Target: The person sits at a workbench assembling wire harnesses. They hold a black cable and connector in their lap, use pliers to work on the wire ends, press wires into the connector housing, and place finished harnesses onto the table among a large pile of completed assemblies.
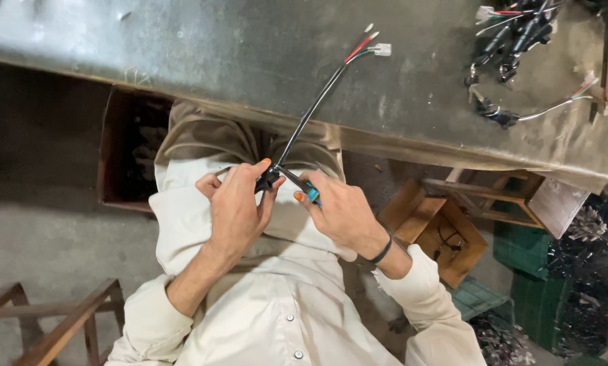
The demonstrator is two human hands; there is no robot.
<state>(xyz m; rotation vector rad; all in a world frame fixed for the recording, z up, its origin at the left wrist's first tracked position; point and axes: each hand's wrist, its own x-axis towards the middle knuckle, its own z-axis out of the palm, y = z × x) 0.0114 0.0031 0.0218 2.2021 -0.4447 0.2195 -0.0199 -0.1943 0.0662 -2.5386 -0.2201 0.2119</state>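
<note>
Concrete floor and a cream-clad lap lay closest under the camera, with a wooden stool frame (60, 325) at the lower left. Just above the lap, the left hand (236, 207) was closed around the near end of a black cable (310, 112), thumb and forefinger pinching it at a dark fitting. The right hand (341, 210), touching that same spot from the other side, gripped a small tool with a teal handle (310, 192), its tip set against the cable end between the two hands. Both hands were equally near it. From the fingers the cable's long axis ran up and away to the right, ending over the grey metal workbench (216, 54) in red, green and white wires with a small white connector (382, 49). Farther right on the bench lay a bundle of similar cables (514, 34).
</note>
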